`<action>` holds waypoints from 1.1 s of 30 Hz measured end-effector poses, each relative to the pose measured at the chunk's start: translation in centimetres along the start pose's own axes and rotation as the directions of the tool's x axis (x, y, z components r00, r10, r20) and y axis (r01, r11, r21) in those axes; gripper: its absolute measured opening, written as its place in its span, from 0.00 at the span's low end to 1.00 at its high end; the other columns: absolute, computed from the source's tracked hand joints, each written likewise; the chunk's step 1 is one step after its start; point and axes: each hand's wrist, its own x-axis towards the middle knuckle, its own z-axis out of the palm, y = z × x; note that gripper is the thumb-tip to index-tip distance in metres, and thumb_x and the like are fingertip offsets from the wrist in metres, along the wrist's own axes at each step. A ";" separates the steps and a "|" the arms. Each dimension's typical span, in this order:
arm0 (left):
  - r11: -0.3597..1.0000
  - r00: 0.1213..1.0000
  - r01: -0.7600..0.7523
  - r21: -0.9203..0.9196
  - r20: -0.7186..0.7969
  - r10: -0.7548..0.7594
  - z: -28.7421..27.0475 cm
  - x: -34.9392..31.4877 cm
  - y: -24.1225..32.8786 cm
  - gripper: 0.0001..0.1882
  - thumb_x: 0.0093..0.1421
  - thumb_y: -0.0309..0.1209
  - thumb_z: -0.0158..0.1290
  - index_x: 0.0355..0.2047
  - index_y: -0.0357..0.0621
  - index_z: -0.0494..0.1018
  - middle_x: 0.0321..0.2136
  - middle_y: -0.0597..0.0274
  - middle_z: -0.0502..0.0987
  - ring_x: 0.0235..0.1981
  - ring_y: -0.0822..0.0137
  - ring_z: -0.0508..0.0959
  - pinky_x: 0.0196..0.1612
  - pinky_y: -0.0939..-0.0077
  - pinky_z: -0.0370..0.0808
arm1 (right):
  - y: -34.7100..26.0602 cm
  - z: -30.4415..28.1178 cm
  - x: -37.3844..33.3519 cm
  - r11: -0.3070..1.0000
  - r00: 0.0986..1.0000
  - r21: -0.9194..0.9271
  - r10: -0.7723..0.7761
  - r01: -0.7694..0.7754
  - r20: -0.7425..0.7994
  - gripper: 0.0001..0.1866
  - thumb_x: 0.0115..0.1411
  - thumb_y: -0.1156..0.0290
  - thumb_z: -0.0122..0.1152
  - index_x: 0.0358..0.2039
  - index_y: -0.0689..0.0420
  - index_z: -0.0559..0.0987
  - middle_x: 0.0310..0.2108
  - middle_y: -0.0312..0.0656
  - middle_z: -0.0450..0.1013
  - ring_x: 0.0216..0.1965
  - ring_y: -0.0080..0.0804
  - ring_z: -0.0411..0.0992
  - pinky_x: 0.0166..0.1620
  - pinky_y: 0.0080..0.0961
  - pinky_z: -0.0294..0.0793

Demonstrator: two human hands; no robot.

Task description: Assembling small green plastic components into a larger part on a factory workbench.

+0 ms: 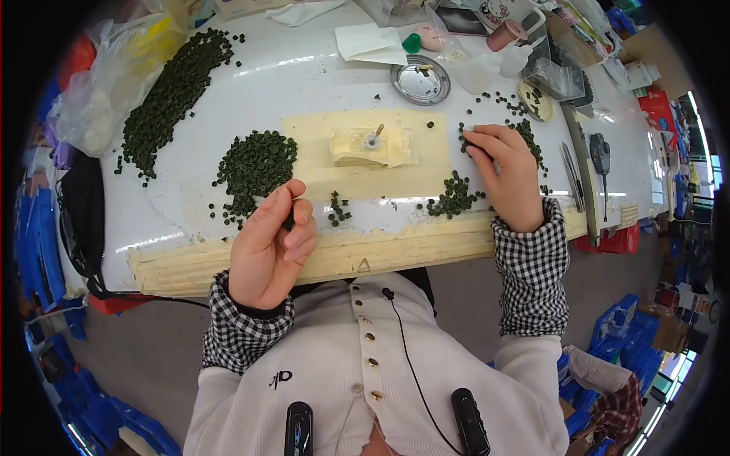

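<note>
My left hand (270, 247) is raised over the table's near edge, palm turned up. Its fingers are curled round a small dark piece (289, 220), mostly hidden by them. Beyond it spreads a heap of small dark green parts (257, 166). My right hand (508, 175) reaches down at the right, thumb and forefinger closed on a small dark green part (469, 145). A smaller pile of dark green parts (452, 195) lies beside this hand. Between the hands, a tape-wrapped block (351, 149) with a small upright metal pin (372, 141) sits on a yellowish taped sheet (312, 178).
A long heap of dark parts (163, 95) lies far left by a plastic bag (99, 106). At the back are a round metal dish (407, 93), white paper (361, 42) and a pink spool (506, 35). Tweezers (572, 178) lie at the right. Padded strips (190, 267) line the front edge.
</note>
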 end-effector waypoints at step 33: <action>0.894 0.965 0.220 0.390 0.044 -0.257 2.0 -0.5 0.5 0.10 0.64 0.29 0.48 0.41 0.35 0.72 0.28 0.66 0.74 0.20 0.83 0.62 0.22 0.90 0.59 | -7.6 1.6 -2.4 0.982 0.980 0.023 -0.189 0.188 0.055 0.07 0.46 0.76 0.63 0.27 0.58 0.75 0.25 0.37 0.68 0.33 0.37 0.65 0.40 0.33 0.64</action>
